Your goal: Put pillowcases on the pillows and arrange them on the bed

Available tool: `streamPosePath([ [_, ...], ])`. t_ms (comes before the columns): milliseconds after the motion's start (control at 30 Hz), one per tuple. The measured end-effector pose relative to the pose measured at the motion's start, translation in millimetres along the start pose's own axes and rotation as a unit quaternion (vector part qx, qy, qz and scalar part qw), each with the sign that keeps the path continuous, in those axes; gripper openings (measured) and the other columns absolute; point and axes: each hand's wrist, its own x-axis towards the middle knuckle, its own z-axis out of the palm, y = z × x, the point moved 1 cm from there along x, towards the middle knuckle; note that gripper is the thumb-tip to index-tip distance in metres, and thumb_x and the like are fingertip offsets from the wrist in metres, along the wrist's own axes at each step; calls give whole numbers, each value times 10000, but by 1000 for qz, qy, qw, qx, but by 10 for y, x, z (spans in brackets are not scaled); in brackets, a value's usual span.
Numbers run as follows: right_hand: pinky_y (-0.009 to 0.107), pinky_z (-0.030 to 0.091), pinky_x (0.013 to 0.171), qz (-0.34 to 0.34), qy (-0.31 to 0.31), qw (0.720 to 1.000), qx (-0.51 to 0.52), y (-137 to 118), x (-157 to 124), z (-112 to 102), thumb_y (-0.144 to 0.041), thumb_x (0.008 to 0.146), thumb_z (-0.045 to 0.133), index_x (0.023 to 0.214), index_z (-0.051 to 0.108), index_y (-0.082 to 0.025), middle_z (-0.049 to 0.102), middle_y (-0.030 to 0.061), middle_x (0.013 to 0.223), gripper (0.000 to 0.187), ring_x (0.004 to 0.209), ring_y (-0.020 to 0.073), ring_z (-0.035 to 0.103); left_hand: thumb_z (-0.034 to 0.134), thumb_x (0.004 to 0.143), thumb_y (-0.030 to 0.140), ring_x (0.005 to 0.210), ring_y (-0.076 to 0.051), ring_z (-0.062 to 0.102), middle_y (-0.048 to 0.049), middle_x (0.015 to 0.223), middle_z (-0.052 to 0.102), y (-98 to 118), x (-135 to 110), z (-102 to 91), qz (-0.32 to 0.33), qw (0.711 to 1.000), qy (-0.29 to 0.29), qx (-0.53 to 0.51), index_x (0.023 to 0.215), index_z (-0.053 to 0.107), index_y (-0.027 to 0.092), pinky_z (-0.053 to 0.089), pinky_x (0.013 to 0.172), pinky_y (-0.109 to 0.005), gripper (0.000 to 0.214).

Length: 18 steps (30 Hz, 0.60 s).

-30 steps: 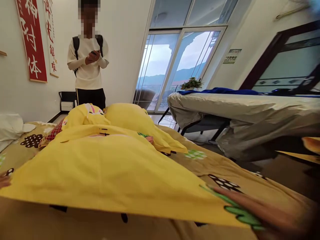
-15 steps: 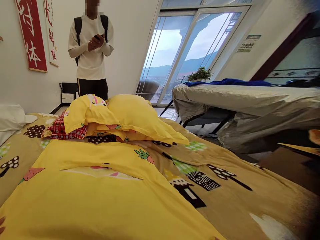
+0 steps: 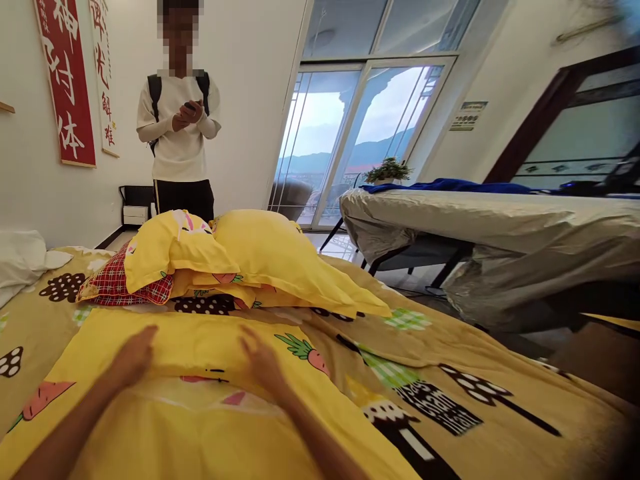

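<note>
A yellow pillowcase (image 3: 195, 433) printed with carrots and a partly folded rabbit face lies spread in front of me. My left hand (image 3: 135, 357) is over its left upper part, slightly blurred, with fingers stretched forward. Over the right upper part is my right hand (image 3: 263, 360), its fingers apart. Neither hand has the fabric gripped as far as I can see; whether the palms press on it is unclear. Just beyond lie plump yellow pillows (image 3: 265, 250), stacked partly on a red checked pillow (image 3: 110, 277).
A tan printed bedsheet (image 3: 495, 353) covers the bed. Behind the pillows stands a person (image 3: 180, 143) holding a phone. On the right, a plastic-covered table (image 3: 475, 213) carries blue cloth (image 3: 450, 186). White bedding (image 3: 23, 260) lies at the left edge.
Both my hands have come forward from the bottom edges of the view onto the upper part of the pillowcase. The view has tilted up a little.
</note>
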Motion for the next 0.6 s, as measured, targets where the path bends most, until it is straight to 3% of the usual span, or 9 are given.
streamPosePath([
  [67, 362, 458, 1031, -76, -42, 996, 8, -360, 187, 452, -530, 911, 152, 1311, 504, -501, 546, -145, 1355, 533, 1255, 148, 529, 314, 932, 380, 1403, -218, 354, -78, 1501, 392, 223, 317, 420, 92, 992, -87, 7, 1455, 406, 214, 275, 1154, -491, 556],
  [133, 312, 405, 1069, -106, -106, 988, -31, -241, 245, 621, -544, 910, 275, 1301, 500, -529, 501, -178, 1390, 451, 1313, 124, 461, 305, 951, 438, 1429, -217, 301, -56, 1519, 366, 4, 387, 563, 109, 986, -116, 44, 1453, 398, 269, 209, 1163, -528, 538],
  [200, 383, 344, 1118, -57, -135, 985, -94, 314, 236, 471, -498, 907, 335, 1330, 515, -457, 464, -97, 1443, 461, 1365, 185, 399, 308, 953, 406, 1431, -235, 295, -77, 1517, 375, -610, 284, 368, 28, 991, -70, 112, 1423, 449, 270, 182, 1158, -552, 509],
  [300, 551, 308, 1105, 74, -135, 978, -144, 1267, 226, 60, -374, 923, 293, 1397, 500, -241, 434, 114, 1467, 534, 1387, 299, 353, 311, 939, 381, 1407, -323, 330, -144, 1517, 365, -1576, 33, -202, -179, 961, -8, 213, 1432, 442, 220, 247, 1086, -637, 535],
  [367, 574, 282, 1103, 130, -131, 968, -171, 1459, 277, -7, -314, 924, 287, 1402, 481, -111, 401, 212, 1468, 555, 1390, 334, 341, 280, 939, 346, 1420, -350, 293, -176, 1525, 338, -1754, -26, -411, -223, 939, 19, 261, 1429, 442, 162, 213, 1078, -668, 548],
  [400, 580, 279, 1095, 134, -118, 968, -174, 1357, 321, 61, -279, 926, 266, 1384, 484, -52, 397, 256, 1455, 557, 1371, 355, 369, 245, 944, 309, 1436, -338, 258, -184, 1535, 313, -1661, 6, -405, -219, 938, 36, 266, 1437, 424, 130, 195, 1096, -651, 554],
  [467, 553, 306, 1074, 85, -88, 981, -149, 848, 419, 355, -220, 931, 195, 1350, 498, 2, 426, 292, 1419, 563, 1300, 358, 460, 171, 949, 239, 1468, -274, 178, -177, 1564, 247, -1220, 186, -184, -167, 958, 52, 225, 1475, 343, 87, 171, 1148, -558, 574],
  [533, 426, 364, 1068, -24, -104, 990, -93, 227, 496, 717, -281, 960, 178, 1404, 473, -114, 456, 174, 1443, 559, 1278, 269, 498, 168, 964, 311, 1478, -234, 144, -110, 1589, 206, -706, 438, 193, -71, 990, -41, 118, 1514, 268, 172, 117, 1170, -536, 576],
  [600, 323, 356, 1087, -122, -139, 981, -57, -121, 524, 935, -440, 954, 294, 1429, 449, -303, 445, 12, 1476, 518, 1336, 191, 437, 315, 935, 467, 1464, -193, 206, -11, 1574, 272, -439, 647, 472, -31, 993, -78, 84, 1467, 369, 314, 136, 1185, -462, 556],
])
